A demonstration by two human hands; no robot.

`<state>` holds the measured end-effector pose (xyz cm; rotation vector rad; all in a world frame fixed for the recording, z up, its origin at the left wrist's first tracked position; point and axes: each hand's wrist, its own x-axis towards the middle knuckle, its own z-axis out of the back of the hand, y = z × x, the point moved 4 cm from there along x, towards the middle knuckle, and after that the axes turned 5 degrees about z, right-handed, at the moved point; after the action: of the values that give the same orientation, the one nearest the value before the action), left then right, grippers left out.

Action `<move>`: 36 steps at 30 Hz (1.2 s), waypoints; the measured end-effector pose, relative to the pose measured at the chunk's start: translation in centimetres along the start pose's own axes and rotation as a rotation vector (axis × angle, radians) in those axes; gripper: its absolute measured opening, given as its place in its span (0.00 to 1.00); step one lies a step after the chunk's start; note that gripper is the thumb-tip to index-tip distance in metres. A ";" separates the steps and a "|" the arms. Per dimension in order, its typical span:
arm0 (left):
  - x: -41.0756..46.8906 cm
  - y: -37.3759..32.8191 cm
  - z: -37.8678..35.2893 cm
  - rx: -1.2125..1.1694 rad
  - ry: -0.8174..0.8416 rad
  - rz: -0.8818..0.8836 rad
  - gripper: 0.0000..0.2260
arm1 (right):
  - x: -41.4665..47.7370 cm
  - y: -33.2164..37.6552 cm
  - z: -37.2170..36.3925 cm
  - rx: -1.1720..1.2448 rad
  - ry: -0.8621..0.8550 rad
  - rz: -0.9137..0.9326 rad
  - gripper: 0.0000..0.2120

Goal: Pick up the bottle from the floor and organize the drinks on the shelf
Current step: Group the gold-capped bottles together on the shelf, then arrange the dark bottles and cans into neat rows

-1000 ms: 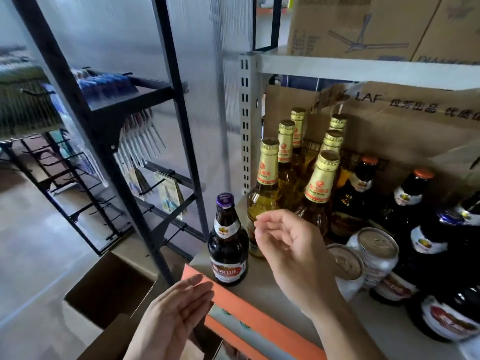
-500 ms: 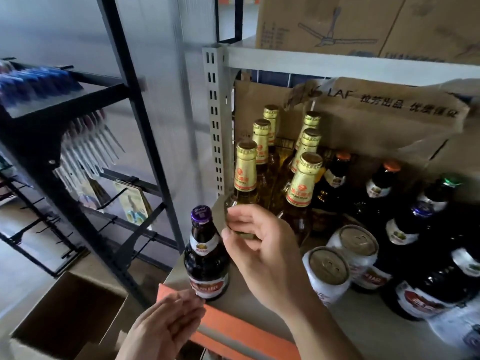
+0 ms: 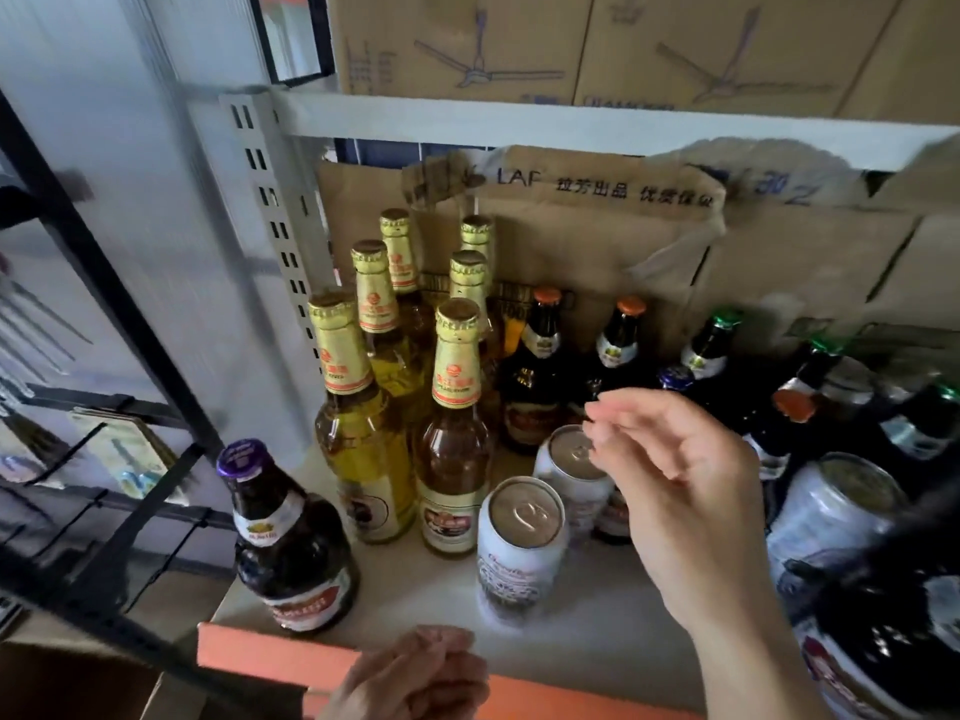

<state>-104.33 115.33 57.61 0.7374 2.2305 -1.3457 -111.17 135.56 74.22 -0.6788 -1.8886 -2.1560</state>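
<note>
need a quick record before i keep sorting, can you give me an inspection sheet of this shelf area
surface: white shelf board with an orange front edge, crowded with drinks
job's things: purple-capped dark bottle standing at the front left corner; six gold-foil bottles grouped behind it; dark bottles to their right; cans upright in front
clutter: torn cardboard box behind the drinks
grips: left grip at that front edge, holding nothing; right grip above the cans, fingers relaxed, holding nothing
cables: nothing seen
surroundings: fan cartons on the shelf above; black rack to the left
</note>
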 end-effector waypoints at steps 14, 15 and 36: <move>2.3 3.5 -8.0 0.075 0.243 0.166 0.23 | 1.6 0.0 9.2 -0.656 -0.365 0.084 0.17; 2.2 3.7 -8.6 0.074 0.246 0.162 0.23 | 2.2 -0.3 9.3 -0.735 -0.313 0.045 0.20; 3.0 4.3 -11.7 0.052 -0.037 0.093 0.09 | 0.7 -1.1 11.4 -0.818 -0.197 -0.025 0.11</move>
<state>-104.96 128.09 58.04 0.8170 2.1130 -1.3659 -109.89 146.96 74.47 -1.0220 -1.0055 -2.9555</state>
